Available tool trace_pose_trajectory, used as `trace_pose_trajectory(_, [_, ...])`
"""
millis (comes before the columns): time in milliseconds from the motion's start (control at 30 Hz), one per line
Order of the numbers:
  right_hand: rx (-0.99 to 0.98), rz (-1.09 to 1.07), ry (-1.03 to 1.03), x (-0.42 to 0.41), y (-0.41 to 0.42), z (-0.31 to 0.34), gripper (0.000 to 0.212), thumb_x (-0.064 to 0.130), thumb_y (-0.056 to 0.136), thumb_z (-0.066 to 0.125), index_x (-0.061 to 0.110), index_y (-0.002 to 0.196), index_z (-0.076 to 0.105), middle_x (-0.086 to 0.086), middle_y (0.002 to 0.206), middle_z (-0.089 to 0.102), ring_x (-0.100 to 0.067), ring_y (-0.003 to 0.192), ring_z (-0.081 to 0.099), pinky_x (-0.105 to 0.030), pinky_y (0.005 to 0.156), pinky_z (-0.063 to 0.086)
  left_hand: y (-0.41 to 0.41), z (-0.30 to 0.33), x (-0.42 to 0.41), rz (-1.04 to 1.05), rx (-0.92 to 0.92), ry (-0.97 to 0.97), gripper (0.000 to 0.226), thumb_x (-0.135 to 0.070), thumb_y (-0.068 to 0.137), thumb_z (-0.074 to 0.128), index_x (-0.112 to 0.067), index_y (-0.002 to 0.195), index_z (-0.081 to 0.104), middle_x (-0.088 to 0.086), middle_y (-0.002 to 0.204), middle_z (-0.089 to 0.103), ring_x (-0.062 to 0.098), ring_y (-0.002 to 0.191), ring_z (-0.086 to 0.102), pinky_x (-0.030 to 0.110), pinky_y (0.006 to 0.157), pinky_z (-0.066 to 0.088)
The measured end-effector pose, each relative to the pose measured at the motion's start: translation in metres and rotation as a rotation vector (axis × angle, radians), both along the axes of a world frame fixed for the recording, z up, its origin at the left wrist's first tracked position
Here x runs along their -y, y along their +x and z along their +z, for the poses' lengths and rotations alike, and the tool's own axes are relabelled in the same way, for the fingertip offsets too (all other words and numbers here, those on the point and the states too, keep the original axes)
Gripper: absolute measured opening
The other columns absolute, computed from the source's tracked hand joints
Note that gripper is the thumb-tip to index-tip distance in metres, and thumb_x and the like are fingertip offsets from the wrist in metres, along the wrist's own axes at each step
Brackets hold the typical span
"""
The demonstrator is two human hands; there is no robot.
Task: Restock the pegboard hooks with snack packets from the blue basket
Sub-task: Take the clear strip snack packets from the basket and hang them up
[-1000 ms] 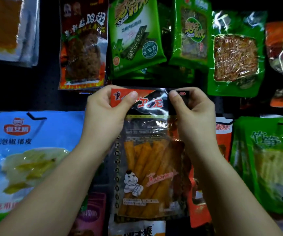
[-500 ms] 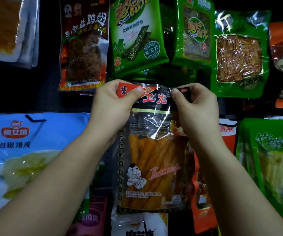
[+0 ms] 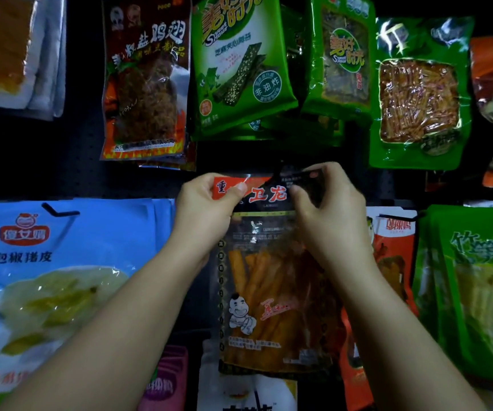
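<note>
A black and clear snack packet (image 3: 272, 295) with orange sticks and a cartoon boy hangs upright in front of the dark pegboard (image 3: 70, 173). My left hand (image 3: 206, 209) pinches its red top-left corner between thumb and fingers. My right hand (image 3: 328, 212) pinches the black top-right corner, thumb in front. The packet's top edge sits just under the row of green packets. The hook behind the packet is hidden. The blue basket is out of view.
Hanging packets surround it: a blue one (image 3: 58, 277) at left, a dark red one (image 3: 147, 84) above left, green seaweed packets (image 3: 239, 63) above, a green one (image 3: 420, 93) upper right, orange (image 3: 393, 262) and green (image 3: 482, 292) ones at right, white (image 3: 248, 393) and pink (image 3: 165, 381) ones below.
Both hands have carried the packet a little upward and toward the pegboard. My right hand has turned inward over the top-right corner.
</note>
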State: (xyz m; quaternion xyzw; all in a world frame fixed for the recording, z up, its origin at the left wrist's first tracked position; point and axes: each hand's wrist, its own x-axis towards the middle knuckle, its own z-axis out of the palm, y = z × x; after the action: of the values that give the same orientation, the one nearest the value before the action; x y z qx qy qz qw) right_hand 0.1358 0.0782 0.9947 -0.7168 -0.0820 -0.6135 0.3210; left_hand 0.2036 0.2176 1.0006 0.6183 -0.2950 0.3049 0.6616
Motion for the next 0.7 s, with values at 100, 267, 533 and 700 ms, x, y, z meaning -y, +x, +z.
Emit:
trace_pose_trajectory(100, [-0.069, 0.041, 0.034, 0.0, 0.012, -0.027, 0.046, 0.021, 0.09, 0.062, 0.014, 0.132, 0.041, 0.016, 0.092, 0.049, -0.007, 0.083, 0.05, -0.005, 0.06, 0.036, 0.013, -0.012, 0.005, -0.029, -0.035, -0.032, 0.005, -0.021, 0.089, 0.063, -0.024, 0.087, 0.065, -0.005, 0.085, 0.072, 0.002, 0.072, 0.068, 0.018, 0.059, 0.053])
trace_pose_trajectory(267, [-0.292, 0.291, 0.325, 0.004, 0.045, -0.059, 0.018, 0.037, 0.095, 0.052, 0.022, 0.104, 0.054, 0.016, 0.093, 0.06, -0.01, 0.094, 0.059, -0.016, 0.074, 0.046, 0.037, -0.036, 0.008, -0.022, -0.18, -0.064, 0.005, -0.024, 0.088, 0.064, -0.019, 0.086, 0.063, 0.0, 0.083, 0.072, 0.005, 0.069, 0.067, 0.018, 0.059, 0.051])
trace_pose_trajectory(533, [-0.459, 0.421, 0.549, 0.006, 0.115, -0.055, 0.03, 0.041, 0.095, 0.05, 0.012, 0.102, 0.055, -0.014, 0.105, 0.064, -0.031, 0.098, 0.061, -0.045, 0.089, 0.051, 0.08, -0.034, 0.018, 0.12, -0.3, -0.101, 0.013, -0.026, 0.088, 0.064, -0.018, 0.08, 0.059, 0.008, 0.087, 0.069, 0.022, 0.084, 0.065, 0.034, 0.079, 0.053])
trace_pose_trajectory(700, [-0.503, 0.395, 0.582, 0.015, 0.153, -0.05, 0.027, 0.041, 0.094, 0.052, 0.015, 0.097, 0.056, -0.015, 0.105, 0.065, -0.034, 0.1, 0.062, -0.052, 0.091, 0.051, 0.109, -0.036, 0.028, 0.131, -0.382, -0.139, 0.014, -0.023, 0.088, 0.064, -0.01, 0.084, 0.063, 0.011, 0.091, 0.068, 0.025, 0.086, 0.064, 0.034, 0.08, 0.05])
